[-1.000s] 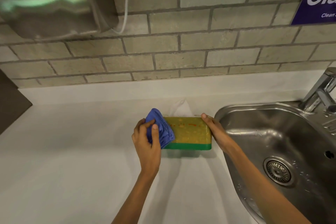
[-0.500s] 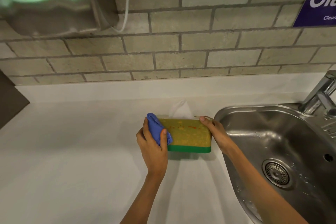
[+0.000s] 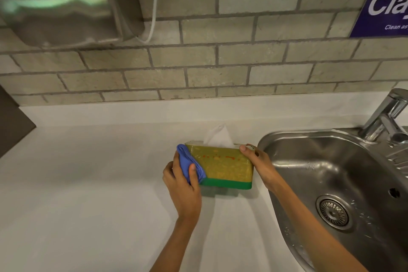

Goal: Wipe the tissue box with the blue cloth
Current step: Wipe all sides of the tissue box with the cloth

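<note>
A yellow-green tissue box (image 3: 225,165) with a green bottom band stands on the white counter (image 3: 88,183), a white tissue (image 3: 217,137) poking out of its top. My left hand (image 3: 183,185) grips a bunched blue cloth (image 3: 191,162) and presses it against the box's left end. My right hand (image 3: 258,162) clasps the box's right end, thumb on the top front edge. The box's back and left face are hidden.
A steel sink (image 3: 340,183) with a drain (image 3: 333,212) lies just right of the box, and a tap (image 3: 386,117) stands at its far corner. A metal wall dispenser (image 3: 61,4) hangs over the counter's back left. A brick wall rises behind.
My left hand has drawn the blue cloth leftward and down off the box's top corner onto its left end. The right hand has kept its hold.
</note>
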`<state>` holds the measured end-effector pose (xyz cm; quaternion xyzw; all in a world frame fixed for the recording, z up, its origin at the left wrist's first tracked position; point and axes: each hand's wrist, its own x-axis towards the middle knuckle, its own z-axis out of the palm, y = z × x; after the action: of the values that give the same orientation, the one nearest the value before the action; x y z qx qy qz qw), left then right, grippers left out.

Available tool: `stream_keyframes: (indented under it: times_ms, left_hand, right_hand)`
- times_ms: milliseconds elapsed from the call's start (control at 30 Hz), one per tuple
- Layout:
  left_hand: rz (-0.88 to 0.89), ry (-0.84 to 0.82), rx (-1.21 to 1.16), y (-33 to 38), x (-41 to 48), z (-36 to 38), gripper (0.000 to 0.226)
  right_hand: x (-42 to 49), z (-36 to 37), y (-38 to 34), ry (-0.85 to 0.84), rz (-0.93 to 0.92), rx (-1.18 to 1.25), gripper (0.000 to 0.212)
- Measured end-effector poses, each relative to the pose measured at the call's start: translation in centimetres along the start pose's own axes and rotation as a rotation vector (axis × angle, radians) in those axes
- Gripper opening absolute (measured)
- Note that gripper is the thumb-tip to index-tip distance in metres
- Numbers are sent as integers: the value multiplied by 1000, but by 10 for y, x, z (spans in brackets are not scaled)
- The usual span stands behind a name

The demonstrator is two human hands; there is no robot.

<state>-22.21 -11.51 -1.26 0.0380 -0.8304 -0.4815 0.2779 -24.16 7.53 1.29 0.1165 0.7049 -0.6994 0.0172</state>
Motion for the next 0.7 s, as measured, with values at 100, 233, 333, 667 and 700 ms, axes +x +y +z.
stream_keyframes:
  times_ms: [100, 233, 333, 667, 700]
  left_hand:
    - [50, -2, 46, 10, 0, 2, 68]
    - [196, -51, 219, 26, 3, 12, 53]
    - [347, -82, 327, 21, -3, 11, 51]
    - [204, -100, 312, 27, 15, 14, 53]
    - [253, -102, 341, 27, 13, 15, 52]
  right_hand:
    - [0, 1, -1, 9, 1, -1, 54]
    - [0, 2, 0, 35, 4, 1, 60]
    - [1, 3, -2, 61, -5, -4, 68]
    - [2, 5, -2, 56, -12, -22, 82]
    - [2, 6, -2, 60, -11, -20, 81]
